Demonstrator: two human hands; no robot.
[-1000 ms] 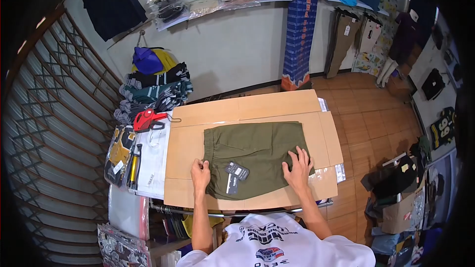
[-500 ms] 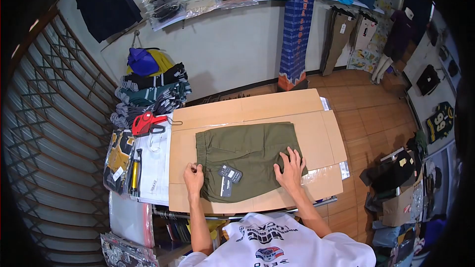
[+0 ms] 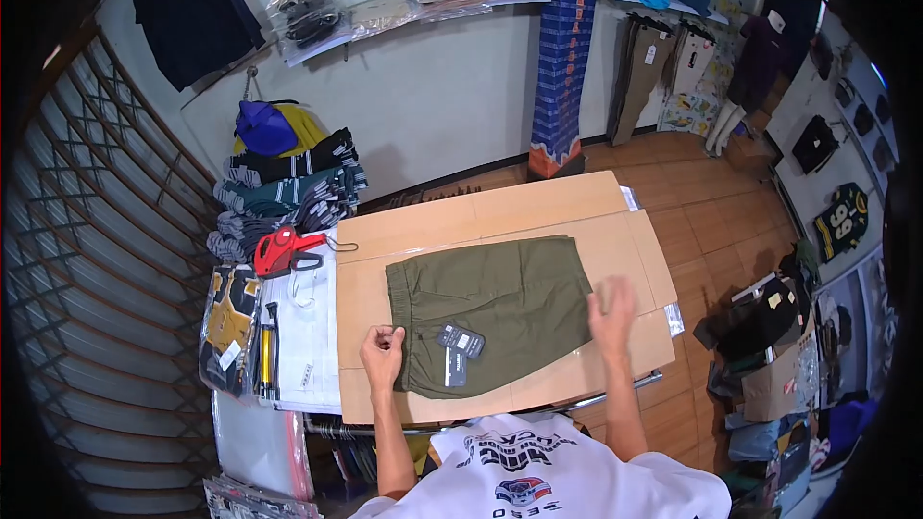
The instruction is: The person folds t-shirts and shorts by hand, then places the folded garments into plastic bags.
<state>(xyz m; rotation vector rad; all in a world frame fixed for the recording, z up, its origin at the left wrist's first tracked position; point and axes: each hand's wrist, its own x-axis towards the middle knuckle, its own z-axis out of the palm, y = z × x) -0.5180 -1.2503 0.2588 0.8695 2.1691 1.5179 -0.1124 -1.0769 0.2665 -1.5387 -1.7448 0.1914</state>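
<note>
A pair of olive green shorts [image 3: 490,298] lies folded flat on the cardboard sheet [image 3: 423,238], its gathered elastic waistband to the left and its leg hems to the right. My left hand [image 3: 382,354] pinches the waistband edge near its lower half, thumb and fingers together. Dark hang tags [image 3: 459,349] with white labels rest on the fabric a little right of that hand. Just off the hem edge, my right hand [image 3: 612,312] is blurred by motion, with its fingers stretched out and the thumb apart, holding nothing.
Left of the cardboard are a red tagging tool [image 3: 279,252], a yellow and black hand pump [image 3: 267,351] and a bagged garment [image 3: 229,327]. Stacked clothes [image 3: 298,187] stand behind them. A blue pillar [image 3: 561,67] rises beyond the table; a folding metal gate [image 3: 106,231] borders the left.
My right hand has left the shorts' surface and moved right, past the hem. My left hand stays at the waistband. The whole view has shifted slightly.
</note>
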